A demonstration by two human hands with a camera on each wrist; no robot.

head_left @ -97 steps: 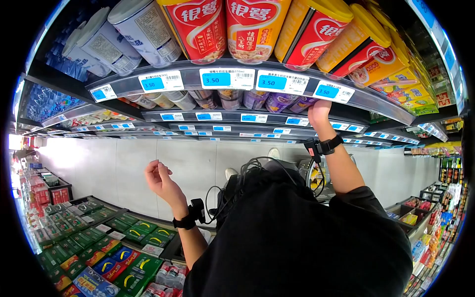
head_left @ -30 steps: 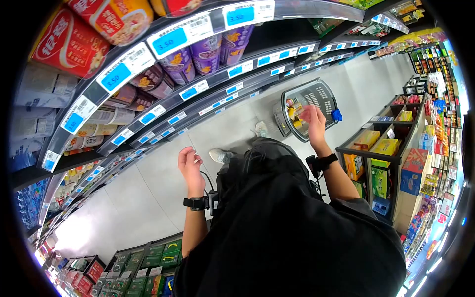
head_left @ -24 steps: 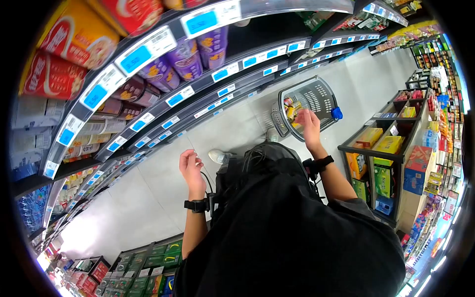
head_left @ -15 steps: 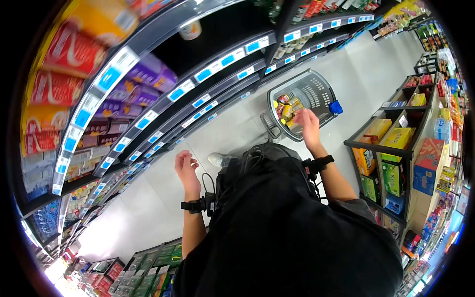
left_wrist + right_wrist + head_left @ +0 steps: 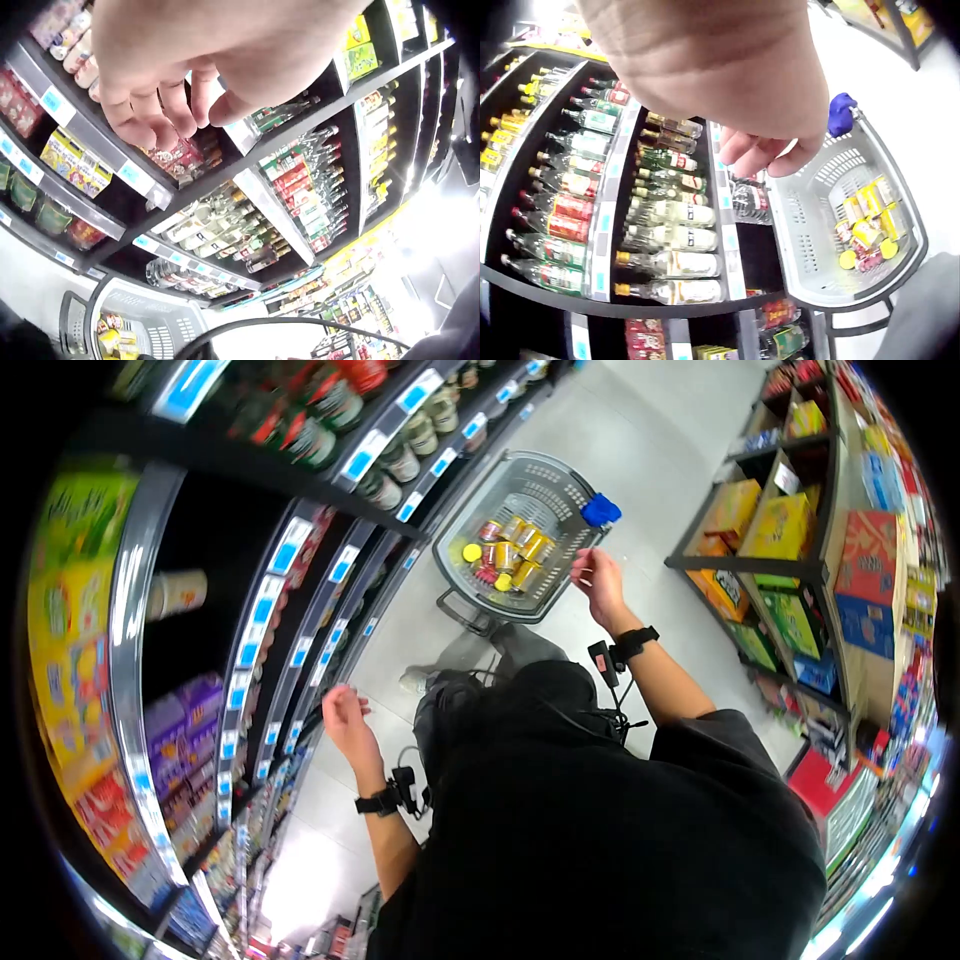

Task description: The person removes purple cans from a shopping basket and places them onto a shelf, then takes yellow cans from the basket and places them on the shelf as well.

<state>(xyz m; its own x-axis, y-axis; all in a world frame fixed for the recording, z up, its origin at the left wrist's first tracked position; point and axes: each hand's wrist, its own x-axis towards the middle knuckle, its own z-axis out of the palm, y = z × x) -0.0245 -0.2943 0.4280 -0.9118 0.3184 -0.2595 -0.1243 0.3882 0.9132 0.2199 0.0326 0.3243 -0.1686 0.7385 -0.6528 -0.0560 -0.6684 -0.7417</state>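
Note:
My left hand (image 5: 348, 718) hangs over the floor beside the shelves, its fingers loosely curled around nothing. My right hand (image 5: 600, 585) is near the right rim of a grey shopping basket (image 5: 535, 485), also holding nothing. Inside the basket lie several yellow and red cans (image 5: 505, 554), some with yellow lids. A blue item (image 5: 601, 510) sits on the basket's far right corner. In the left wrist view, my loosely bent fingers (image 5: 165, 120) overlap the shelves. The right wrist view has my right hand (image 5: 712, 67) overlapping the basket's edge and the bottle shelves.
Tall shelves with price tags (image 5: 258, 615) run along the left; purple cans (image 5: 185, 720) and jars (image 5: 400, 463) stand on them. A lone can (image 5: 177, 593) lies on one shelf. At right, a dark display rack (image 5: 770, 565) holds boxes. Cables hang by my waist.
My right hand, earlier reaching into the shelf by the purple cans, has come away with nothing in it. The view has turned right, and the basket now appears closer to the middle.

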